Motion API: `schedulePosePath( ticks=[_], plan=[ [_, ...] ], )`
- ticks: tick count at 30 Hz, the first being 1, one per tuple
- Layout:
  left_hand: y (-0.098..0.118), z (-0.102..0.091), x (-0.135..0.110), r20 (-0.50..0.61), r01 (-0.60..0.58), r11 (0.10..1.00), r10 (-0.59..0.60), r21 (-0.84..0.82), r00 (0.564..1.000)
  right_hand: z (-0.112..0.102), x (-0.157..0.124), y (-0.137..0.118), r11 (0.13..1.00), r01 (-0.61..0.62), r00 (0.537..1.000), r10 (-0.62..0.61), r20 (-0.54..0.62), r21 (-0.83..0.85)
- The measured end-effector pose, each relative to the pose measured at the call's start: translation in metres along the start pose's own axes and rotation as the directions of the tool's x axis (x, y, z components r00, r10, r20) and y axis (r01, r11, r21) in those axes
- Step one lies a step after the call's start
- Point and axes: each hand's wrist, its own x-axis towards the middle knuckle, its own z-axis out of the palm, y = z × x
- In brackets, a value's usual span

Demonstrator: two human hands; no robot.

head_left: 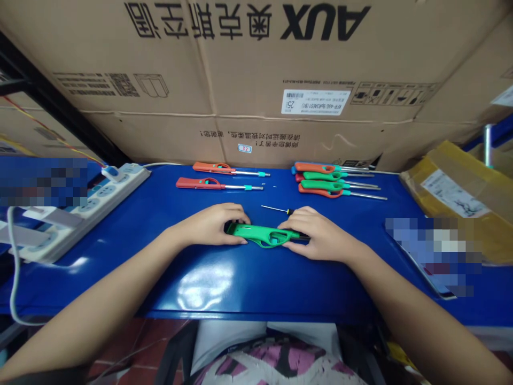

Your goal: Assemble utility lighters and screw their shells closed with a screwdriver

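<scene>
A green long-necked gas lighter (pixel 256 233) lies level between my hands, just at the blue tabletop. My left hand (pixel 214 223) is closed around the butt end of its handle, thumb at the near side. Around the trigger end and the start of the neck, my right hand (pixel 316 233) grips with thumb and fingers; most of the metal neck is hidden behind that hand. A small screwdriver (pixel 276 209) with a thin shaft and a black-and-yellow handle lies just beyond, its handle partly covered by my right fingers.
Two lighters, an orange one (pixel 214 168) and a red one (pixel 200 183), lie at the back left. Several more lighters (pixel 320 185) are piled back right. A power strip (pixel 104 192) stands left; a yellow-taped package (pixel 452 187) and a phone (pixel 425 262) sit right. A large cardboard box (pixel 240 64) walls the back.
</scene>
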Motion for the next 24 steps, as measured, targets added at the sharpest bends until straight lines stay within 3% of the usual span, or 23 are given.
schedulePosePath(
  ticks=[11,24],
  plan=[
    [0.007,0.014,0.004,-0.094,0.033,0.991,-0.046,-0.133,0.994,0.0,0.001,0.009,0.974,-0.126,0.989,0.109,-0.098,-0.189],
    [0.001,0.006,0.0,-0.06,0.155,0.979,-0.164,-0.131,0.985,-0.001,-0.002,0.02,0.881,-0.288,0.951,0.22,-0.215,-0.374]
  ],
)
